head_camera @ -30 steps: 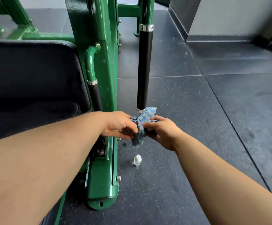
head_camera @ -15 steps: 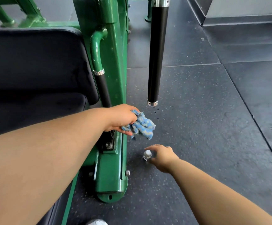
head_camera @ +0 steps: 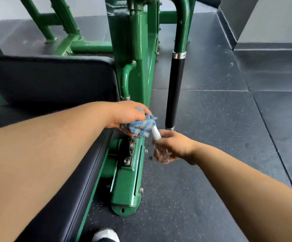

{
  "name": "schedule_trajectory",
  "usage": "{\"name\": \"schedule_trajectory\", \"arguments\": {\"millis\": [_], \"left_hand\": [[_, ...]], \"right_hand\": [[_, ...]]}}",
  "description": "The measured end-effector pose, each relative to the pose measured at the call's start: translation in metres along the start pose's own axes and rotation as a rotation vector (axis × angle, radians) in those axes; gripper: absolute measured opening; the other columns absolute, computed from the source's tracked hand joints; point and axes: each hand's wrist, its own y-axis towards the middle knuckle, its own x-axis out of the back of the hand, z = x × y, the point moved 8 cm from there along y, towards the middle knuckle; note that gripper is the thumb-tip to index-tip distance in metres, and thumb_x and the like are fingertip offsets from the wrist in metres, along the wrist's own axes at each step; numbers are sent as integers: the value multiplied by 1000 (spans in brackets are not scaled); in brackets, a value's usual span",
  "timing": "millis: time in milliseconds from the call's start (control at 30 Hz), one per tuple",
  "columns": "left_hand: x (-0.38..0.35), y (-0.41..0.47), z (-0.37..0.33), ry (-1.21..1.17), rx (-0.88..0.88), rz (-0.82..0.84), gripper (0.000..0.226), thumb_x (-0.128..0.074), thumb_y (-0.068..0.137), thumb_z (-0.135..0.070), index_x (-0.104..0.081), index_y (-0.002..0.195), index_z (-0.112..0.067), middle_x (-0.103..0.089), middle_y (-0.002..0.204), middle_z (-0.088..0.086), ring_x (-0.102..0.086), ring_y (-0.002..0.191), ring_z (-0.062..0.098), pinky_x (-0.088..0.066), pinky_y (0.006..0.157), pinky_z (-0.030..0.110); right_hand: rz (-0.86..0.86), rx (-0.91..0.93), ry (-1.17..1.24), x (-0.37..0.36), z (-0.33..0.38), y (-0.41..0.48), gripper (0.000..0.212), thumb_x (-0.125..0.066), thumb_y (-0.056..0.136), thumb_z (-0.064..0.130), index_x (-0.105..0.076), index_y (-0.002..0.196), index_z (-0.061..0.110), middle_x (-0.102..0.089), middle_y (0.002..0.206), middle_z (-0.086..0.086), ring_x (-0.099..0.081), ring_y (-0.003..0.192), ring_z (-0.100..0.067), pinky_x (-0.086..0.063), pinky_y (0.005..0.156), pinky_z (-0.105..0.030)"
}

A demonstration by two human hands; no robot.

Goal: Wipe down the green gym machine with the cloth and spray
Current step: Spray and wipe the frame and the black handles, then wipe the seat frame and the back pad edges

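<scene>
The green gym machine [head_camera: 138, 70] rises in the middle of the view, its bolted foot [head_camera: 126, 193] on the floor. My left hand [head_camera: 127, 114] grips a bunched blue and grey cloth [head_camera: 140, 127] beside the green upright. My right hand [head_camera: 175, 145] holds a small clear spray bottle [head_camera: 159, 147] off the floor, just right of the machine. Its white top [head_camera: 155, 133] tilts up and touches the cloth's lower right edge.
A black padded seat [head_camera: 51, 79] fills the left side. A black-gripped handle bar [head_camera: 175, 91] hangs right of the upright, ending just above the bottle. Dark rubber floor tiles [head_camera: 229, 130] spread to the right. A grey wall base [head_camera: 264, 28] stands far right. My white shoe [head_camera: 105, 234] shows at the bottom.
My right hand let go of the cloth, reached down to the bottle on the floor, and has lifted it up to the cloth. My left hand kept the cloth.
</scene>
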Motion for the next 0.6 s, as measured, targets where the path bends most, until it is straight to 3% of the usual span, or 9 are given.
{"name": "schedule_trajectory", "arguments": {"millis": [133, 200, 267, 367, 467, 534, 600], "left_hand": [[21, -31, 15, -31, 31, -193, 22, -46, 89, 0, -58, 74, -11, -56, 59, 6, -60, 40, 15, -46, 40, 20], [32, -45, 40, -125, 91, -291, 17, -58, 89, -20, -59, 73, -14, -61, 60, 4, -62, 45, 16, -49, 46, 22], [42, -57, 67, -127, 136, -355, 28, -66, 87, -38, -59, 74, -15, -64, 57, 0, -63, 46, 13, -49, 45, 22], [64, -71, 103, 54, 184, -461, 32, -74, 81, -34, -62, 81, -5, -64, 65, 2, -61, 51, 15, -46, 42, 20], [94, -67, 128, 166, 199, -537, 32, -72, 78, -35, -63, 83, -5, -64, 74, 6, -61, 61, 19, -48, 48, 24], [108, -57, 143, 215, 217, -560, 30, -68, 79, -38, -62, 82, -9, -65, 77, 4, -62, 69, 21, -49, 59, 29], [116, -46, 159, 200, 239, -593, 27, -63, 81, -38, -58, 78, -12, -61, 76, 2, -59, 73, 23, -45, 64, 30]], "right_hand": [[15, 45, -21, -9, 30, -12, 27, -44, 85, 1, -58, 97, 21, -46, 68, -5, -40, 51, -14, -39, 51, -21], [38, 48, 16, -22, 31, -9, 23, -47, 78, 11, -57, 95, 23, -44, 66, -2, -38, 53, -14, -35, 54, -23], [76, 25, 66, -35, 28, -3, 23, -51, 73, 25, -54, 96, 23, -53, 70, -2, -48, 60, -16, -41, 59, -25], [158, -37, 124, -57, 20, 18, 25, -51, 85, 9, -54, 106, 22, -65, 87, -10, -62, 70, -23, -54, 62, -32], [203, -121, 91, -78, 19, 47, 32, -51, 87, 0, -55, 110, 22, -66, 85, -13, -64, 70, -26, -58, 75, -43], [202, -164, 20, -90, 22, 64, 24, -50, 88, 5, -56, 105, 20, -63, 75, -9, -60, 67, -23, -54, 79, -43], [150, -203, -73, -97, 28, 77, 12, -51, 90, 24, -58, 98, 19, -54, 73, -5, -53, 67, -20, -50, 74, -35]]}}
